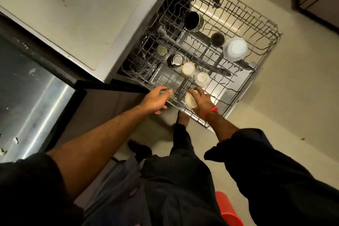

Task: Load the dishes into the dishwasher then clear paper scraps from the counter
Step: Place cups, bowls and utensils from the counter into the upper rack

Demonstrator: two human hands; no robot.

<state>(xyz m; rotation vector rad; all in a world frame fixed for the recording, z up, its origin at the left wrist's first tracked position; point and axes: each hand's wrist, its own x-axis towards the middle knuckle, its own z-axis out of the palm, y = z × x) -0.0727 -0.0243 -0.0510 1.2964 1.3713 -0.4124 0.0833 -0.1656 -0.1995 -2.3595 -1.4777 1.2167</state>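
The right hand (201,102) gripped a cream cup (190,100) at the near edge of the pulled-out dishwasher rack (260,49); the left hand (156,100), fingers (167,92) loosely curled, rested on the rack's near-left rim

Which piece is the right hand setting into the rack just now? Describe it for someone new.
Start at the pulled-out dishwasher rack and go to its near edge. Under the right hand sits a small cream cup, tilted on its side. The two cream cups beyond it stand untouched.
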